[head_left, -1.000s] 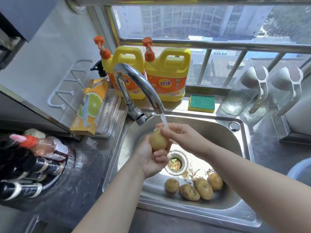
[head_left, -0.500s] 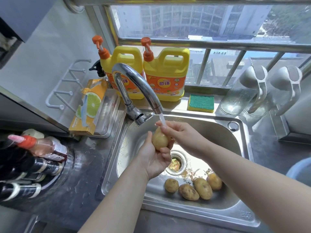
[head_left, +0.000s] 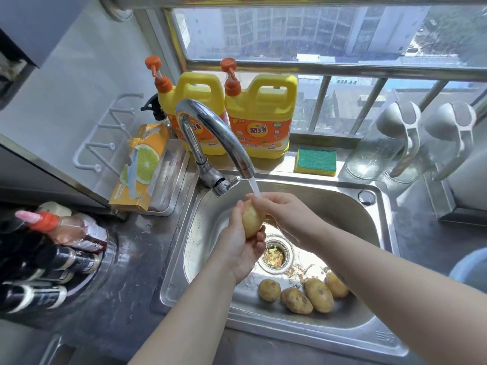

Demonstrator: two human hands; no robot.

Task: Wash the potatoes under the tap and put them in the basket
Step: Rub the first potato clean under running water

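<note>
Just then my left grip (head_left: 241,248) was curled around the lower end of a potato (head_left: 251,219), fingers wrapped under it, holding it upright above the sink (head_left: 342,206). My right grip (head_left: 286,214) was closed over the potato's far right side, its fingers bent against the skin near the top. Water (head_left: 254,189) ran in a thin stream from the curved tap (head_left: 210,127) and struck the top of the potato where my right fingers met it. Below both grips sat the drain strainer (head_left: 275,255) with scraps in it. Four more potatoes (head_left: 319,295) lay in a loose row on the sink floor at the near right, close against one another, their skins brown with dirt. Two yellow detergent bottles (head_left: 261,114) stood on the far ledge behind the tap, with a green and yellow sponge (head_left: 316,160) to their right. A pale blue rounded rim (head_left: 471,267) showed at the right edge above the worktop (head_left: 131,259); I could not tell what it was.
</note>
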